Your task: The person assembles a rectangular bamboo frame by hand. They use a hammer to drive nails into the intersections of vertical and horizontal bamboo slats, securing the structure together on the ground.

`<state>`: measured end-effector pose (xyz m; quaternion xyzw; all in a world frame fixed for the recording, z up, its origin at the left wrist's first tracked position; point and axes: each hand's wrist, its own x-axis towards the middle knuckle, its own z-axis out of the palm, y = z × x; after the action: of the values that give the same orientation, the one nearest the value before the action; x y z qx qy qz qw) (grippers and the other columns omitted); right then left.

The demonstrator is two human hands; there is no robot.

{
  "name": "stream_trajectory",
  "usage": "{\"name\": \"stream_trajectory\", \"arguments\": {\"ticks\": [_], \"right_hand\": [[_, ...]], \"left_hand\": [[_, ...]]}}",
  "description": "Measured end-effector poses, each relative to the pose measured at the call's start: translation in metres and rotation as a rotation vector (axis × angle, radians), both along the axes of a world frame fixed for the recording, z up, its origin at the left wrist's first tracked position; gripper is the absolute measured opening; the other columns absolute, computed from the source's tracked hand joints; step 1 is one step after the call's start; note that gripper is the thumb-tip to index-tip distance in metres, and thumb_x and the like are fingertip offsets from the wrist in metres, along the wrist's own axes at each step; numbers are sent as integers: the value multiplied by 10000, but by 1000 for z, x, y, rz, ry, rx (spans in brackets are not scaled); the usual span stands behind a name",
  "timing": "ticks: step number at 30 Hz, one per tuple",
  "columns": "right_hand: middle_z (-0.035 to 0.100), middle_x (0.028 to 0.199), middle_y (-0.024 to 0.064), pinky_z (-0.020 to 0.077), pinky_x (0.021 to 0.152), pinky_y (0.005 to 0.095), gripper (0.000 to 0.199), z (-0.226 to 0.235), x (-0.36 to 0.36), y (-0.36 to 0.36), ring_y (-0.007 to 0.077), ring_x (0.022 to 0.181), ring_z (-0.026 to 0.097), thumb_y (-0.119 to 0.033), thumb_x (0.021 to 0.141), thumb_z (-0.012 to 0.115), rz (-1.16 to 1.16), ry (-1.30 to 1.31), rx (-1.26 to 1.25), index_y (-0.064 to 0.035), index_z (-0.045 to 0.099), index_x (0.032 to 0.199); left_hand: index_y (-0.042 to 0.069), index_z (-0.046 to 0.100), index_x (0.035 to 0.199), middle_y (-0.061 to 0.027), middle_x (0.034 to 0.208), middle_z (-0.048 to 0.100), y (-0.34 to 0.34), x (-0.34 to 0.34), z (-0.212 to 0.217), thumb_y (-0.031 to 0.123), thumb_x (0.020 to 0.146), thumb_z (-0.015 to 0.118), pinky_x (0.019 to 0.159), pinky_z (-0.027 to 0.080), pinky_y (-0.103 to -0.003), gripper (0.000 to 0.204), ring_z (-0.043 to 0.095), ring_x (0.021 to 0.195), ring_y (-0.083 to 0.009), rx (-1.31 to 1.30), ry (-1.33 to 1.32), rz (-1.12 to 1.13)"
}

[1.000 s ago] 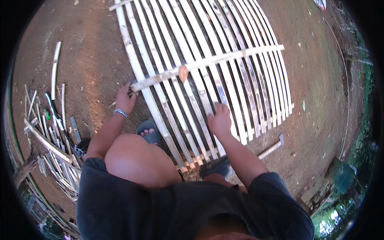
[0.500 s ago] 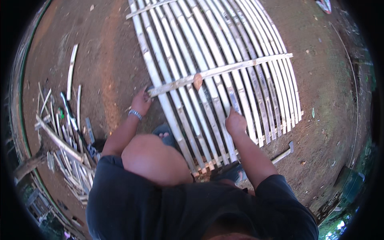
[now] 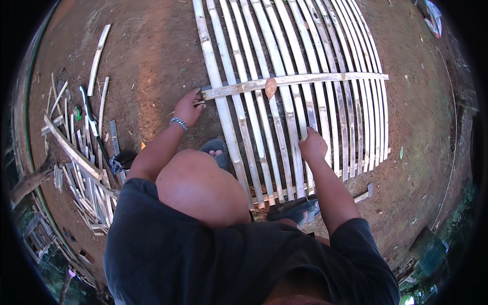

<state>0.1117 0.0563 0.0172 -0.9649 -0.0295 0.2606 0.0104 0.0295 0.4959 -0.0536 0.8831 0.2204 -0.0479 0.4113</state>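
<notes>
A rack of long pale bamboo slats (image 3: 284, 104) lies on the ground before me, with a bamboo cross strip (image 3: 330, 78) running over the slats. My left hand (image 3: 189, 109) is at the left end of that strip, its thumb and fingers closed about the end. A bracelet circles the left wrist. My right hand (image 3: 312, 147) is closed on a slat near the middle of the rack, nearer to me than the strip; its fingertips are hidden. A brown dry leaf (image 3: 270, 88) rests on the strip between my hands.
Left of me lies a heap of split bamboo pieces (image 3: 84, 173), with a long saw-like tool (image 3: 90, 114) among them. A loose strip (image 3: 99, 60) lies farther off. By my right foot is a hatchet-like tool (image 3: 363, 195). My sandalled feet (image 3: 216, 150) flank the rack's near end.
My view has shifted, so the rack sits farther right in the picture and the cross strip looks more level. Both hands keep about the same places on the rack.
</notes>
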Motion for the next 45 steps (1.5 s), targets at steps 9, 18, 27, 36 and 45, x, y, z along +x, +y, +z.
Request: {"name": "stream_trajectory", "arguments": {"ticks": [9,18,27,36,45], "right_hand": [[680,1316,151,528,1034,415,580,7,11,2,302,1214,658,-284,832,763,-113,99,2,-81,637,1360],[709,1251,163,543,997,420,558,33,9,4,314,1164,684,-264,793,775,-176,91,45,-86,673,1311],[688,1288,165,534,1010,430,561,43,13,2,322,1178,673,-277,815,762,-109,108,26,-71,660,1326],[699,1222,165,552,973,430,497,45,14,-7,319,1123,690,-257,804,747,-125,111,87,-68,674,1259],[691,1230,157,546,990,417,469,60,17,-3,310,1138,684,-235,815,712,-124,125,110,-64,674,1250]], "left_hand": [[-44,546,1437,-86,1101,734,19,5,-24,154,977,557,950,540,-323,501,696,993,-184,-332,-70,102],[32,587,1385,-64,965,731,40,21,-18,191,967,523,833,567,-319,452,706,919,-158,-815,308,257],[197,650,1111,69,1015,705,13,-3,-9,351,936,757,737,475,-302,257,675,921,-86,-860,494,290],[200,701,1073,105,940,718,-5,-13,-25,254,980,707,647,433,-224,108,635,790,-32,-1003,369,181],[37,644,1226,-95,1093,731,-66,55,-57,107,959,671,748,586,-327,277,701,940,-165,-1060,81,214]]}}
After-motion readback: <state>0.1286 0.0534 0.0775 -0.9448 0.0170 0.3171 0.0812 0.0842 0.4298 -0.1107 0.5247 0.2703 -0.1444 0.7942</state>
